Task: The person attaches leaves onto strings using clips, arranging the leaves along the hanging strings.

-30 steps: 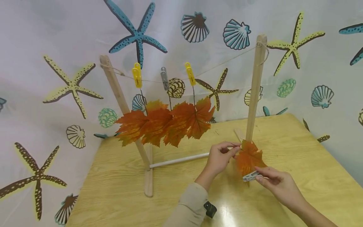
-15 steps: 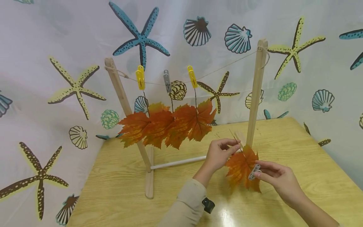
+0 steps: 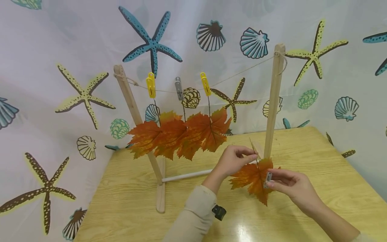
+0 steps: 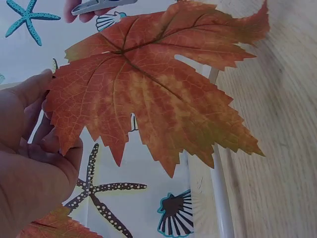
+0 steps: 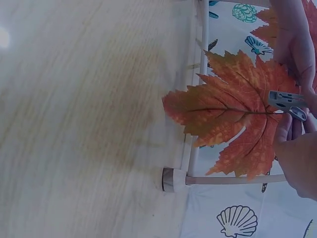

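Lifted off the desk point(image 3: 127, 188) now, leaf point(image 3: 252, 178) pinched in left hand point(image 3: 234, 161), grey peg point(image 3: 267, 179) gripped in right hand point(image 3: 290, 188) (best clipped squarely over the stem).

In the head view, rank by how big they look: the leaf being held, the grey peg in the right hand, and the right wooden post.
1. Right wooden post, tallest by far, though farther off.
2. Held leaf.
3. Grey peg, clearly smallest, pinched by the right hand.

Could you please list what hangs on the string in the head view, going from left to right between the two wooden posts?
Left wooden post → yellow peg → grey peg → second yellow peg → right wooden post.
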Available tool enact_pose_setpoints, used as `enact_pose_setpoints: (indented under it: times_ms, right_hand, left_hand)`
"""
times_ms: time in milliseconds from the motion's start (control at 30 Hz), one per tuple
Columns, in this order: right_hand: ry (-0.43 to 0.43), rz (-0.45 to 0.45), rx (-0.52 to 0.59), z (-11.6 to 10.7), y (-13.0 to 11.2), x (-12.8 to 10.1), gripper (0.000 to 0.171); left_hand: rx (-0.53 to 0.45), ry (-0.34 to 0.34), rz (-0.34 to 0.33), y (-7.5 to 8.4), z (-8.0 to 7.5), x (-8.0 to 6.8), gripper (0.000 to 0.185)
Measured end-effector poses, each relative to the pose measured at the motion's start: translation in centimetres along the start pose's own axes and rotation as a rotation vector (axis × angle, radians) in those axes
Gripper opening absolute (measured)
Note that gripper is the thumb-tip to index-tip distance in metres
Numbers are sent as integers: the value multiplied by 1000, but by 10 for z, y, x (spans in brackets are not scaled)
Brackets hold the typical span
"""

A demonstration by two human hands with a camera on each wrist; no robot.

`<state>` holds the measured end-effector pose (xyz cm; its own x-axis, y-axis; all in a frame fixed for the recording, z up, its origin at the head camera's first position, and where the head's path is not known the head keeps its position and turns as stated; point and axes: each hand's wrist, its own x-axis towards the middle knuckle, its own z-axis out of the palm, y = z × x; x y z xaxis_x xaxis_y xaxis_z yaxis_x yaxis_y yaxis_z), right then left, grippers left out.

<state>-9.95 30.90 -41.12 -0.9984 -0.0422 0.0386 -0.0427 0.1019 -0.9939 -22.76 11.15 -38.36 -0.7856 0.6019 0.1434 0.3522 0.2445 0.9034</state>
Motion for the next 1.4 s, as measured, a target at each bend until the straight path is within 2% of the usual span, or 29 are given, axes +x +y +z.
enact_pose_setpoints:
  times_ms: [267, 500, 767, 967, 1267, 1400]
  right_hand:
    - [-7, 12, -52, -2, -10, 7, 49]
    - [-22, -40, -66, -5, -25, 17, 45]
    - [-48, -35, -205, -3, -50, 34, 46]
    - [-59, -49, -236, 0, -66, 44, 50]
    - [-78, -85, -273, 1, -88, 56, 46]
    - [-75, -104, -315, 2, -98, 61, 47]
  left_hand:
    - [15, -4, -3, 4, -5, 3, 24]
    - [58, 25, 25, 14, -10, 3, 21]
    - [84, 47, 83, 22, -18, 5, 18]
    - [97, 53, 96, 28, -25, 8, 18]
    - [198, 81, 147, 49, -39, 12, 16]
    - [210, 75, 150, 56, -44, 15, 16]
